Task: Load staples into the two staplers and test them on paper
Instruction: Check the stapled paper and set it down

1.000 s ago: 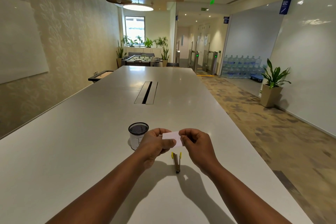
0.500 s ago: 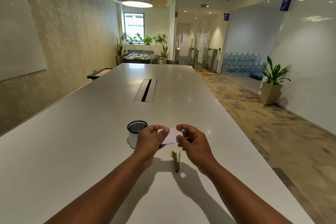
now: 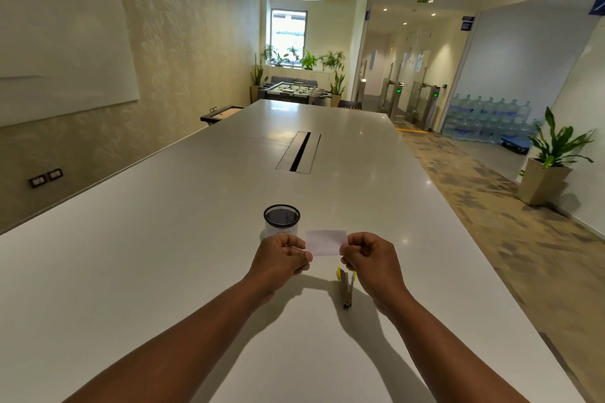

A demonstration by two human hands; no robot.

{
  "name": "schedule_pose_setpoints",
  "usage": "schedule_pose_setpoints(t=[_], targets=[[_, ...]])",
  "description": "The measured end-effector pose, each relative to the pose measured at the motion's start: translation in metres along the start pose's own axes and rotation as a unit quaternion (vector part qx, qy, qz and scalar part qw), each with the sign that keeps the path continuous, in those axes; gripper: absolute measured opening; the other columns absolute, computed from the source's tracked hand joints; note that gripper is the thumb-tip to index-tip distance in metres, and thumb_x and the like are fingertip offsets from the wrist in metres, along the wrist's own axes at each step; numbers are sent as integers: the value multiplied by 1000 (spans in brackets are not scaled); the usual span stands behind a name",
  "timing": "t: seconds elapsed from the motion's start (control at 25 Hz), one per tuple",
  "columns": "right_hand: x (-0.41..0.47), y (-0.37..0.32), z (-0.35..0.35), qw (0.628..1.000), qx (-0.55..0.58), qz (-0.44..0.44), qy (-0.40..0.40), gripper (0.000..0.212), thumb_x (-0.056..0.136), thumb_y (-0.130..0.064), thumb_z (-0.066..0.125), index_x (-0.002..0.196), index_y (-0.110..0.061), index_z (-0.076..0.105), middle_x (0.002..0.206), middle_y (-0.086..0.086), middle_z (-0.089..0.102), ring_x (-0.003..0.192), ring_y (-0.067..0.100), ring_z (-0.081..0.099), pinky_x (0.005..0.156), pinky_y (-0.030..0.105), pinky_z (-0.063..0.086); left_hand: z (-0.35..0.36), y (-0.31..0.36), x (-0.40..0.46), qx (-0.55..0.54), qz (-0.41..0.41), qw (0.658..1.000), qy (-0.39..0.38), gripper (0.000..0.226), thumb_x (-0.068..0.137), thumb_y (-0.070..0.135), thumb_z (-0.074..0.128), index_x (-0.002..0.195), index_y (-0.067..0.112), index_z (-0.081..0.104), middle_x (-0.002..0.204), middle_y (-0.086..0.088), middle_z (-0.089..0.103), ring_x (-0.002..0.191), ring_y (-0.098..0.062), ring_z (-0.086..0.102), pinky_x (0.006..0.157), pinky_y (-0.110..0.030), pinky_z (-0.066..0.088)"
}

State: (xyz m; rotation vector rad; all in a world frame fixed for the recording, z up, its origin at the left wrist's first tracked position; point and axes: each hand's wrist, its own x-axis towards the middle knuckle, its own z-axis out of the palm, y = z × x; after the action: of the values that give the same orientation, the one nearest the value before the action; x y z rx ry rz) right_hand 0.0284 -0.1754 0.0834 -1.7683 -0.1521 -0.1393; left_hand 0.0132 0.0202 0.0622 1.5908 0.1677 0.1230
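A small white slip of paper (image 3: 325,241) is held up above the table, stretched between both hands. My left hand (image 3: 281,260) pinches its left edge and my right hand (image 3: 371,260) pinches its right edge. Just below the paper, on the long white table (image 3: 163,271), lies a stapler (image 3: 345,286) with yellow-green parts and a dark body, pointing away from me. Part of the stapler is covered by my right hand. Only this one stapler is in view.
A black mesh cup (image 3: 281,221) with a white wrap stands on the table just beyond my left hand. A cable slot (image 3: 299,151) runs along the table's middle farther off. The table's right edge drops to carpeted floor.
My hands have moved slightly apart, so more of the paper shows between them. The view has tilted a little. The stapler and cup have not moved.
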Motion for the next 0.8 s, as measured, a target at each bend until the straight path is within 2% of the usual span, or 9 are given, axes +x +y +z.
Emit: schedule_pose_setpoints(t=[0.12, 0.16, 0.24, 0.32, 0.44, 0.56, 0.68, 0.8], targets=[[12, 2, 9, 1000, -26, -18, 2, 20, 89, 2, 65, 82, -14, 74, 64, -4, 72, 56, 4, 64, 62, 27, 51, -24, -20, 5, 34, -21, 998, 54, 14, 83, -3, 75, 92, 6, 67, 69, -5, 71, 64, -18, 68, 72, -36, 61], [18, 1, 13, 999, -41, -28, 3, 25, 90, 1, 65, 82, -21, 74, 66, -7, 74, 59, 4, 66, 63, 25, 53, -31, -29, 6, 69, -28, 995, 70, 12, 83, 0, 74, 90, 8, 69, 72, -5, 71, 65, -17, 67, 72, -33, 60], [30, 0, 21, 995, -80, -55, 2, 34, 92, -3, 65, 81, -34, 73, 71, -10, 75, 65, 4, 69, 62, 18, 53, -42, -47, 4, 162, -33, 981, 107, 10, 83, 5, 70, 84, 15, 70, 78, -1, 73, 67, -12, 66, 60, -18, 54], [45, -3, 32, 989, -120, -91, 4, 35, 91, -5, 64, 82, -38, 72, 69, -9, 74, 63, 8, 67, 57, 16, 51, -49, -60, 6, 233, -19, 963, 134, 14, 84, 8, 63, 80, 20, 70, 80, 3, 71, 71, -11, 64, 52, -11, 43], [67, -7, 51, 968, -199, -152, 19, 25, 93, -9, 63, 100, -27, 78, 73, -13, 72, 69, 12, 67, 67, 27, 54, -55, -69, 14, 249, -2, 959, 132, 17, 86, 8, 59, 81, 20, 69, 78, 3, 71, 71, -16, 65, 56, -19, 47], [86, -5, 70, 948, -250, -195, 13, 26, 95, -9, 60, 107, -23, 78, 80, -4, 75, 70, 18, 66, 68, 31, 53, -60, -79, 19, 261, 24, 957, 126, 16, 89, 10, 58, 83, 21, 68, 67, 1, 69, 57, -12, 57, 59, -32, 53], [103, 2, 85, 925, -305, -228, -7, 24, 92, -4, 57, 100, -15, 77, 82, 6, 75, 72, 25, 64, 67, 33, 52, -62, -89, 22, 261, 50, 956, 123, 17, 90, 12, 58, 83, 24, 67, 61, 1, 66, 52, -8, 52, 58, -32, 52], [110, 10, 100, 904, -347, -244, -45, 16, 87, -2, 55, 81, -12, 66, 70, 7, 66, 67, 30, 58, 59, 34, 45, -65, -96, 25, 252, 65, 959, 112, 16, 91, 15, 57, 83, 26, 66, 58, 1, 63, 52, -4, 48, 58, -29, 49]])
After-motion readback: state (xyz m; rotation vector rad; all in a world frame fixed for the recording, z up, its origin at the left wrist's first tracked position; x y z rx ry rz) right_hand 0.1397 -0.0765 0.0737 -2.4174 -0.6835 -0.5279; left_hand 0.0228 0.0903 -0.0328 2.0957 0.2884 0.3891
